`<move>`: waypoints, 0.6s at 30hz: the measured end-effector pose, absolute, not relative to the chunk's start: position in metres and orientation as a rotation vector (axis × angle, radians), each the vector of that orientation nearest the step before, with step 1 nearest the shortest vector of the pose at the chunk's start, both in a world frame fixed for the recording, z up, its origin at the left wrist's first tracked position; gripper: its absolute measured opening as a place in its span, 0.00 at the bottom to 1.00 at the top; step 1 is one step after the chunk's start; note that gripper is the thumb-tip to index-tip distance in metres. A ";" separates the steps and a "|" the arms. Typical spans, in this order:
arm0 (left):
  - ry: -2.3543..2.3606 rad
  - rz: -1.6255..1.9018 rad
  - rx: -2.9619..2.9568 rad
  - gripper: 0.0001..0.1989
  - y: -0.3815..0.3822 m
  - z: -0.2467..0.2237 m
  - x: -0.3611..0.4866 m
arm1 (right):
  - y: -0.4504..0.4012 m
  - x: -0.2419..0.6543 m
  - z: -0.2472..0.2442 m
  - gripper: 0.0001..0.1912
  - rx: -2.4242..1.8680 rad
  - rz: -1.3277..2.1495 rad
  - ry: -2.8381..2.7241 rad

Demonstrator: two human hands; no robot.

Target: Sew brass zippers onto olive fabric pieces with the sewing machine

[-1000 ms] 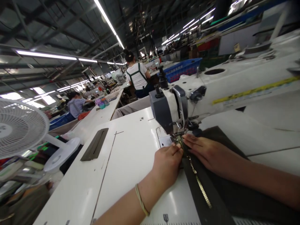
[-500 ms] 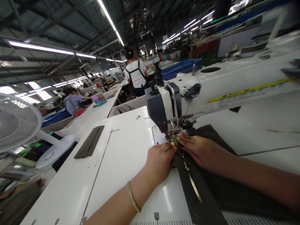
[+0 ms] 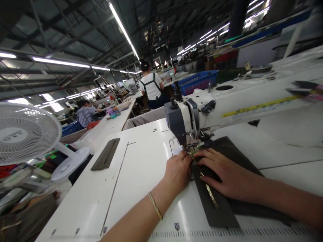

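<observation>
Right hand (image 3: 224,173) has slid down and now lies across the olive fabric panel (image 3: 222,188), fingers spread and pressing flat, where a moment ago it reached higher toward the needle area. Its fingertips stop just beside the left hand (image 3: 178,173), whose fingers are curled and gathered at the top of the brass zipper (image 3: 210,195), apparently pinching it close in front of the presser foot (image 3: 190,148). The exact grip is partly hidden by the fingers.

The panel and zipper sit on the white sewing counter (image 3: 101,188), their upper end under the head of the sewing machine (image 3: 181,121). The panel's lower end now shows clear of the forearms, and less of the zipper's length is visible below the hands than before. A printed ruler scale (image 3: 227,233) runs along the counter's near edge, and a thin bracelet (image 3: 155,205) circles the left wrist.

A narrow olive strip (image 3: 106,154) lies on the counter, well apart from both hands, and a white pedestal fan (image 3: 25,132) stands off to the left. Farther along the aisle, a co-worker in a white shirt with green apron straps (image 3: 151,87) stands near a blue plastic crate (image 3: 199,82).
</observation>
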State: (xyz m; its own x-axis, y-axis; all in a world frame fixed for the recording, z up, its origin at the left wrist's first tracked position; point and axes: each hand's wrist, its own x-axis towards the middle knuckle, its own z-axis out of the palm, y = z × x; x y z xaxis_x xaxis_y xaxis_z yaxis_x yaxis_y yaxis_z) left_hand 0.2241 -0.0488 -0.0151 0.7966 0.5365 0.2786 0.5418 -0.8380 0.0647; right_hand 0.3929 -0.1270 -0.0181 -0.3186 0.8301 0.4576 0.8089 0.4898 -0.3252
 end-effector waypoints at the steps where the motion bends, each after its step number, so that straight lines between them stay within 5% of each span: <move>1: -0.902 -0.458 -2.968 0.13 -0.049 -0.015 0.224 | -0.127 0.389 -0.016 0.08 -1.403 0.080 -2.155; 7: -0.986 -0.435 -2.995 0.15 -0.050 -0.016 0.221 | -0.119 0.371 -0.004 0.12 -1.725 0.128 -2.126; 18: -0.822 -0.465 -2.959 0.08 -0.065 -0.011 0.214 | -0.125 0.378 -0.028 0.13 -1.664 -0.102 -2.038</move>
State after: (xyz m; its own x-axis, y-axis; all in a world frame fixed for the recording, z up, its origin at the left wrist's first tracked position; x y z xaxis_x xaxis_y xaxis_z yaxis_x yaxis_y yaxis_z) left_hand 0.2138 -0.0652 -0.0109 0.8151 0.4986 0.2948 0.5093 -0.8594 0.0453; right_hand 0.3779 -0.1251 -0.0278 -0.1252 0.8975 0.4228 0.9354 0.2488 -0.2512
